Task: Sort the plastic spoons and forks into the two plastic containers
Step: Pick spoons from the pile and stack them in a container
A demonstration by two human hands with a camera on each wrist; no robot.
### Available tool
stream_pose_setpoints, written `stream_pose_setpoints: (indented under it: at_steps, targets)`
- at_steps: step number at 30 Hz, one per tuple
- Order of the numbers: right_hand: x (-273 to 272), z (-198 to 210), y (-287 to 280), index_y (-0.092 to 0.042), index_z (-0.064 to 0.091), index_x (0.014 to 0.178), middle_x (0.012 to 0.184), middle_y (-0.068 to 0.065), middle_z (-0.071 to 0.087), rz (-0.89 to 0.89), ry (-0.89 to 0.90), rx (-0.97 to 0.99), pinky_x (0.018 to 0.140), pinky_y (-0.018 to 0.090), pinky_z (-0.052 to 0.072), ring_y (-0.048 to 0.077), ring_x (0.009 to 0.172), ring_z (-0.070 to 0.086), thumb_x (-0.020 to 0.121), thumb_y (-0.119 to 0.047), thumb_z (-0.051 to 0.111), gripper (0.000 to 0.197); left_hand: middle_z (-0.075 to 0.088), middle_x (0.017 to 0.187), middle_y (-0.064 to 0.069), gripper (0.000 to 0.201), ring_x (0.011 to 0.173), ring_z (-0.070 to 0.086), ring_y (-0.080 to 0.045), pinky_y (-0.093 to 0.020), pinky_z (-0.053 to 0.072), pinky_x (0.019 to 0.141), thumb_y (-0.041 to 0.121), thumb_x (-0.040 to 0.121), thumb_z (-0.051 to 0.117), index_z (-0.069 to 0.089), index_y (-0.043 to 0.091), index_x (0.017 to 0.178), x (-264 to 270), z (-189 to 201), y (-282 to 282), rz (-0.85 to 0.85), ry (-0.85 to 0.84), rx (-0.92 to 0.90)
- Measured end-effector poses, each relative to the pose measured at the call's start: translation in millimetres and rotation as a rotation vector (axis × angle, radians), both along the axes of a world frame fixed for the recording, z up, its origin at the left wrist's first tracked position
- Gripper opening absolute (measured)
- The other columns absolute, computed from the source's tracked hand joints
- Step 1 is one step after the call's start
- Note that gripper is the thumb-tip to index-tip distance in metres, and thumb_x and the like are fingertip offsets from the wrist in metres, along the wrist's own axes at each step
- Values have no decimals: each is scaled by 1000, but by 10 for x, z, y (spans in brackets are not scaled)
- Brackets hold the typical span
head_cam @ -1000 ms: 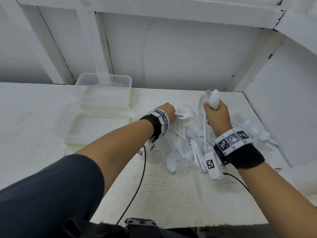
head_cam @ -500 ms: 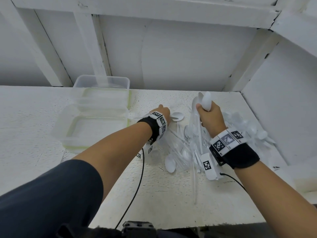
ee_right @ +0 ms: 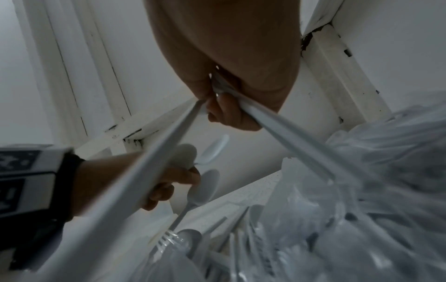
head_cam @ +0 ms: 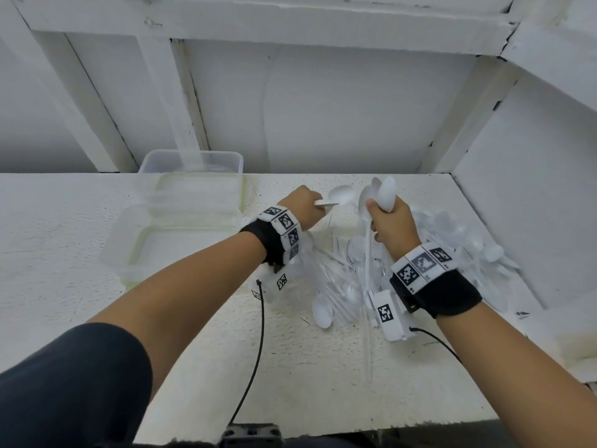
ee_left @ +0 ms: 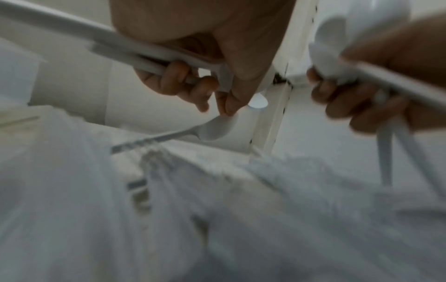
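Observation:
My left hand (head_cam: 310,206) grips white plastic spoons (head_cam: 341,194) by their handles, their bowls pointing right, just above the far left of the cutlery pile (head_cam: 349,286). In the left wrist view its fingertips (ee_left: 205,91) also touch the bowl of another spoon (ee_left: 214,127). My right hand (head_cam: 382,218) holds a bunch of white spoons (head_cam: 386,195) upright, bowls up and handles (ee_right: 277,122) hanging down towards the pile. Two clear plastic containers stand to the left, one far (head_cam: 190,163) and one near (head_cam: 161,240); nothing shows inside them.
The pile of white and clear spoons and forks, partly in clear plastic wrap (head_cam: 468,240), fills the right side of the white table (head_cam: 64,253). A white wall (head_cam: 533,189) closes the right side and back. Black wrist cables (head_cam: 258,318) hang over the table's front.
My left hand has drawn its spoons slightly up and away from the pile. My right hand keeps its bunch upright in almost the same place.

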State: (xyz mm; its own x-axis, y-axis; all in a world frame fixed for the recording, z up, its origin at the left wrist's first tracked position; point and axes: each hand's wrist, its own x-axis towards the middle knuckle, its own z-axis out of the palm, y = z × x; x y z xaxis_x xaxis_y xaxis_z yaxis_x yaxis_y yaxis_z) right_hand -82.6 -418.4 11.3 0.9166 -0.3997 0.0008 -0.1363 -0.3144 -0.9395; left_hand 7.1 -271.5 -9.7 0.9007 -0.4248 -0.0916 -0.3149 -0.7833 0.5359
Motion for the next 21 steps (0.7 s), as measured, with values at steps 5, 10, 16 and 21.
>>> stream_pose_setpoints:
  at_steps: [5,10,16,21]
  targets:
    - [68,117,123,-21,48,75,64,0,42,-11,-21,107,44,19,35,10,55,41,93,-19,53,19,59,83,-7,24,75,51,-21,-27,32,61,22,90,46,62,3,90,-123,368,264,10,-50,-253]
    - [100,225,329,-14,54,76,64,0,46,45,-53,225,40,15,38,11,55,46,90,-23,60,18,46,67,4,10,52,37,-9,-15,30,44,12,95,47,57,13,93,-393,616,564,133,121,-660]
    - [39,337,772,-12,58,71,57,1,45,209,-118,382,49,25,38,12,50,46,87,-20,65,19,39,63,6,17,46,29,-6,-18,20,45,14,97,46,51,18,81,-612,648,845,230,391,-983]
    - [-65,299,1070,-6,63,80,53,0,48,288,-125,475,53,29,38,13,49,47,86,-20,66,16,42,64,5,17,42,30,-4,-15,21,40,13,98,42,56,13,90,-718,610,1067,292,564,-1220]
